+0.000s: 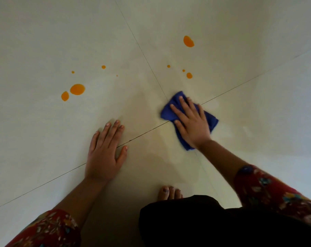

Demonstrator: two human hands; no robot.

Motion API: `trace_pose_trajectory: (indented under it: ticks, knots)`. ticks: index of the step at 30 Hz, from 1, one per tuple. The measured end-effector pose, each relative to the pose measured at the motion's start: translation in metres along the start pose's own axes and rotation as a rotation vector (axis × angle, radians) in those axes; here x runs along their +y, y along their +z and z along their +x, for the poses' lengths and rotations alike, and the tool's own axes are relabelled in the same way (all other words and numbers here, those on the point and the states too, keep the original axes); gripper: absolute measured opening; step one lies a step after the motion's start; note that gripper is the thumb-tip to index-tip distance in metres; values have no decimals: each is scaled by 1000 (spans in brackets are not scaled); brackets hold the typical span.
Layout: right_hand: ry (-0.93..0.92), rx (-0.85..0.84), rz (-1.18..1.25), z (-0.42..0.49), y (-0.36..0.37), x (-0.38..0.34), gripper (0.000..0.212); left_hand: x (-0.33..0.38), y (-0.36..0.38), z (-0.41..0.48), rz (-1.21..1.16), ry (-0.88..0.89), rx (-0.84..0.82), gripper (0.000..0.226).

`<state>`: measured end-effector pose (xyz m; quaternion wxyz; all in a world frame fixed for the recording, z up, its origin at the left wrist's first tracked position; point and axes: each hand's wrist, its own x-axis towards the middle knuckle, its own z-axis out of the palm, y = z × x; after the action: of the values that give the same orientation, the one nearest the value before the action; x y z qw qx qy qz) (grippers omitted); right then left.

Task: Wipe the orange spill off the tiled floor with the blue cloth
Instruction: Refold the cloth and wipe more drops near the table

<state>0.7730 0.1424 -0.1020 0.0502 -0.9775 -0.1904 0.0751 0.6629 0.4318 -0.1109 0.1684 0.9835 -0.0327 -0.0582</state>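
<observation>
My right hand (192, 122) lies flat with spread fingers on the crumpled blue cloth (168, 113), pressing it onto the pale tiled floor (258, 113) where the grout lines cross. Orange spill drops are scattered beyond it: a large blob (188, 41) at the far right, a smaller drop (189, 75) just beyond the cloth with tiny specks beside it, and two bigger blobs (77, 89) at the left with small dots behind them. My left hand (104, 152) rests palm down on the floor, holding nothing, to the left of the cloth.
My bare toes (169, 192) show on the floor below the hands, with dark clothing (204, 223) over my knee. Thin grout lines (142, 135) cross between my hands. A faint damp sheen surrounds the cloth.
</observation>
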Motion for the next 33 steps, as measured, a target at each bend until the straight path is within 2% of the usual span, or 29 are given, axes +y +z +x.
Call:
trace_pose_trajectory:
  ticks: [1, 3, 6, 8, 11, 13, 15, 18, 20, 22, 25, 27, 28, 30, 33]
  knots:
    - [-74, 4, 15, 1, 4, -18, 52, 1, 0, 2, -1, 3, 2, 63]
    - [-336, -52, -1, -24, 12, -42, 51, 1, 0, 2, -2, 5, -1, 63]
    - [-659, -152, 6, -61, 11, -21, 49, 0, 0, -1, 16, -1, 1, 63]
    - [-616, -124, 2, -59, 7, 14, 47, 0, 0, -1, 15, -1, 13, 63]
    - [-208, -32, 11, -28, -1, 48, 49, 1, 0, 0, 11, -6, 32, 63]
    - [8, 25, 39, -3, -4, 29, 51, 1, 1, -1, 13, 2, 37, 62]
    - [-66, 48, 79, 10, 2, -10, 51, 1, 3, -1, 11, 10, 41, 62]
    - [-439, -50, 41, -16, 13, -48, 50, 3, 1, -1, 0, 15, 49, 60]
    - [-612, -138, 49, -34, 9, -34, 48, 4, -4, 5, -9, 10, 77, 54]
    - [-597, -122, 60, -31, 6, -12, 47, 1, -8, 12, -49, -14, 109, 45]
    - [-223, -32, 72, 5, 3, -5, 48, -8, -12, 18, -100, -87, 156, 43]
    - [-117, 12, 92, 27, 6, -35, 50, -15, -13, 15, -124, -175, 198, 44]
    - [-173, 19, 92, 33, 10, -54, 50, -18, -14, 12, -132, -221, 215, 45]
    - [-400, -18, 49, 37, 18, -83, 50, -27, -18, 7, -134, -313, 232, 48]
    - [-687, -76, 3, 45, 16, -85, 49, -55, -27, 5, -80, -434, 272, 54]
